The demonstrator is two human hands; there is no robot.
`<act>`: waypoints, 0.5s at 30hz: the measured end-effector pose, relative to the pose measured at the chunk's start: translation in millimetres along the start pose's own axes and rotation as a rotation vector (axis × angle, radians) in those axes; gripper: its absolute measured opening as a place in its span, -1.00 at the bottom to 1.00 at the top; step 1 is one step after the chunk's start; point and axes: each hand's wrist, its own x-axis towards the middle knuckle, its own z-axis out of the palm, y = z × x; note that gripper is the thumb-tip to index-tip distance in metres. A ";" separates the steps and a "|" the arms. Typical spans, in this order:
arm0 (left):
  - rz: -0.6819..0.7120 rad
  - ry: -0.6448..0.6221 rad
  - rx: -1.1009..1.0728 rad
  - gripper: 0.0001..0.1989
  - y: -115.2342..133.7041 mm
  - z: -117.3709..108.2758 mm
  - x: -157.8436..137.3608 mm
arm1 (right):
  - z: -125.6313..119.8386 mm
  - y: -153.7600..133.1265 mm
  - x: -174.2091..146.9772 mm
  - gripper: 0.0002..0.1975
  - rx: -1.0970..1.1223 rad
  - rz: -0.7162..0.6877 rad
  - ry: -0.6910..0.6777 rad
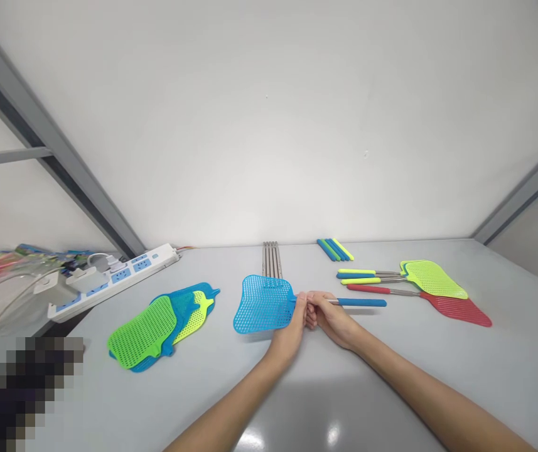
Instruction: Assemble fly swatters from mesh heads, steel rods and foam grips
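Note:
A blue fly swatter [265,304] is held level above the table, its perforated head to the left and its blue grip [361,302] to the right. My left hand [297,314] closes on the neck just beside the head. Right against it, my right hand [328,314] is wrapped round the metal rod, so most of the rod is hidden. Behind the swatter head lie several metal rods [272,254] side by side. To the left rests a pile of loose swatter heads, with a green head [142,333] on top, blue ones and a yellow head [193,319].
Several blue, green and yellow grips [334,250] lie near the wall. At right, whole swatters are stacked, including a yellow swatter [433,279] and a red swatter [459,309]. A white power strip [130,276] with plugged-in adapters lies along the table's left edge, near plastic bags [0,282].

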 end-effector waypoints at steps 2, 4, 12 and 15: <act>-0.015 0.013 -0.062 -0.61 2.2 2.2 -1.7 | -0.2 0.0 0.1 -0.71 -0.035 0.007 0.020; -0.026 0.012 -0.080 -0.61 3.9 3.6 -3.0 | -1.0 -0.1 0.3 -0.70 -0.061 0.022 0.047; 0.008 -0.044 -0.050 -0.64 -14.2 3.0 0.6 | -4.9 4.1 3.4 -0.69 -0.083 0.019 0.089; -0.007 -0.013 -0.077 -0.65 -19.1 4.0 1.3 | -6.3 6.0 4.6 -0.69 -0.108 0.013 0.115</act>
